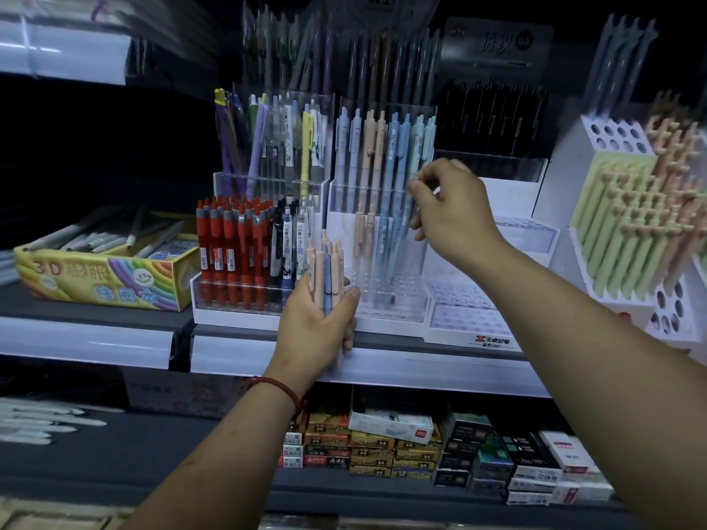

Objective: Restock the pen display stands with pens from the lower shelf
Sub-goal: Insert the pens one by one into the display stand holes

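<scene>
My left hand is shut on a bundle of pastel pens, peach and blue, held upright in front of the clear pen stand. That stand holds pale blue and peach pens in its upper tier and only a few in its lower rows. My right hand is at the stand's right side, thumb and fingers pinched on a pale blue pen that leans into the lower tier. On the lower shelf lie boxes of pens.
Left of the clear stand is a stand of red pens and a yellow box. To the right are an empty white stand and a tiered stand of green and peach pens. The shelf edge runs below my left hand.
</scene>
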A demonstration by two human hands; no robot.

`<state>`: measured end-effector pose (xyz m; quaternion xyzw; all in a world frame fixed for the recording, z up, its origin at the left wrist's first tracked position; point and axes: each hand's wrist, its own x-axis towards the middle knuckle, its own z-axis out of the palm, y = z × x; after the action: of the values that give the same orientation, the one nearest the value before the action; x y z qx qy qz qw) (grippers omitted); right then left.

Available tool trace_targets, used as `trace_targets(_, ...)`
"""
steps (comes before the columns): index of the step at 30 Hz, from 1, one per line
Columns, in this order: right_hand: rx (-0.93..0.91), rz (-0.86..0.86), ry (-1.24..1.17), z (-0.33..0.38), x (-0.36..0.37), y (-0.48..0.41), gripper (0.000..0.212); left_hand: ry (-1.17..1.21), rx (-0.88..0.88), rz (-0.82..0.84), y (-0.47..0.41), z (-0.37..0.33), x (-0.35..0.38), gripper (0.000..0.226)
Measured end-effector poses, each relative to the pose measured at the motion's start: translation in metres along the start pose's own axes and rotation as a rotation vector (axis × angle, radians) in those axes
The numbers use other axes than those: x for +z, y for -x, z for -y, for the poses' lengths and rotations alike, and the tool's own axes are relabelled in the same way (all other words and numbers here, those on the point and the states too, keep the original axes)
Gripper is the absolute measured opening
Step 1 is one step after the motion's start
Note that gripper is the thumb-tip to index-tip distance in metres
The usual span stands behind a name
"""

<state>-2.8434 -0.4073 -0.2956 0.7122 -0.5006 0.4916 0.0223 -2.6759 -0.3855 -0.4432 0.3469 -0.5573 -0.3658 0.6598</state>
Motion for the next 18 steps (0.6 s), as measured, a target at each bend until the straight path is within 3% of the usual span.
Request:
trace_targets(13,0.072,0.28,0.035,-0.001,-0.002,-0.001,0.019,-0.017,0.002,-0.01,0.001,-0.003,0.001,0.014)
trace_targets(18,0.137,0.248,0.001,-0.008,0.009,0.006,0.024,-0.015,-0.007,-0.009,0.001,-0.003,0.001,0.016)
